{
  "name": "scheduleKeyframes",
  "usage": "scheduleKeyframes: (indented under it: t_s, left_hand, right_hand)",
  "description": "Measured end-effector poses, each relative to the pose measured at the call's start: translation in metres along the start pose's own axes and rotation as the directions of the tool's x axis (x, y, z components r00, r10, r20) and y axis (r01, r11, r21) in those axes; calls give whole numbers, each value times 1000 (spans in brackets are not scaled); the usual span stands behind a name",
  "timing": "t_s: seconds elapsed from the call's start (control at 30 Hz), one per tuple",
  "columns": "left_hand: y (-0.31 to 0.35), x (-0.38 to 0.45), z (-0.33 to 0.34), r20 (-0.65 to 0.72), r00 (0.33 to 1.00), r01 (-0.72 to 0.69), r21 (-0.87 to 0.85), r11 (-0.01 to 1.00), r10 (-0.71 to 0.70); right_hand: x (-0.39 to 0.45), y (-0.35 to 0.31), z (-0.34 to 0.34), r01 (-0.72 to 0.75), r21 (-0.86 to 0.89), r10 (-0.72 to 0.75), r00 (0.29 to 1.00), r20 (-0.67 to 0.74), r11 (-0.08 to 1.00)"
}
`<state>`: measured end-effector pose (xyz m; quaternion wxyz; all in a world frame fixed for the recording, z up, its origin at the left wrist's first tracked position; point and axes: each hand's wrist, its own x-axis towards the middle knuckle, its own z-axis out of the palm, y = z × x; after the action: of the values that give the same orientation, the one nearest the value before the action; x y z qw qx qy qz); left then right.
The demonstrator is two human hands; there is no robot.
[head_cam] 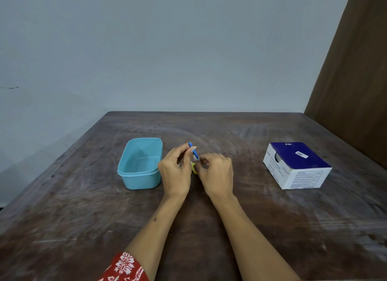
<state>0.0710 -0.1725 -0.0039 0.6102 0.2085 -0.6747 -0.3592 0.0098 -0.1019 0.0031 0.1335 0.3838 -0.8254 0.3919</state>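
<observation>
Both my hands meet over the middle of the dark wooden table (209, 218). My left hand (176, 174) pinches a thin blue stick-like item (193, 151) that points up and away between its fingertips. Close beside it, my right hand (216, 173) has its fingers curled near the lower end of the blue item; whether it grips that end I cannot tell. A small yellow piece (194, 168) shows between the two hands, mostly hidden by them.
A light blue plastic tub (125, 171), open on top, stands just left of my left hand. At the right sits a white and dark blue cardboard box (297, 165). A brown panel (356, 81) rises along the table's right edge; a grey wall is behind.
</observation>
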Motion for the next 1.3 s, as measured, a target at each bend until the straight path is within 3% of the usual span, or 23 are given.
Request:
scheduleKeyframes:
  t_s: [0.1,0.23,0.4,0.53,0.7,0.87,1.0,1.17,1.3]
  left_hand:
    - [0,-1,1,-2,1000,1,-2,1000,-1]
    - [0,1,0,-13,1000,-14,4,1000,14]
    - [0,0,0,-11,1000,-15,2,1000,15]
    - [-1,1,0,-13,1000,-13,3,1000,13]
    - [-1,0,1,-8,1000,-11,3,1000,11]
    - [1,0,-1,-5,1000,-13,14,1000,13]
    - [2,0,0,-12,1000,5,12,1000,-4]
    - [3,1,-1,-4,1000,-3,18,1000,3]
    - [2,0,-1,-6,1000,24,9,1000,-24]
  right_hand:
    - [1,1,-1,-39,13,38,999,18,999]
    - [1,-1,-1,50,19,-49,998,-33,999]
    - [0,0,-1,-21,29,21,999,27,999]
    - [0,-2,0,46,25,-46,999,-16,999]
    - [1,0,-1,-29,41,28,999,30,999]
    - [-1,-2,0,36,61,-35,999,-29,997]
    - [1,0,-1,-28,35,27,999,37,999]
    - [0,-1,0,45,49,-44,999,-23,998]
    - [0,2,1,-17,65,16,1000,13,998]
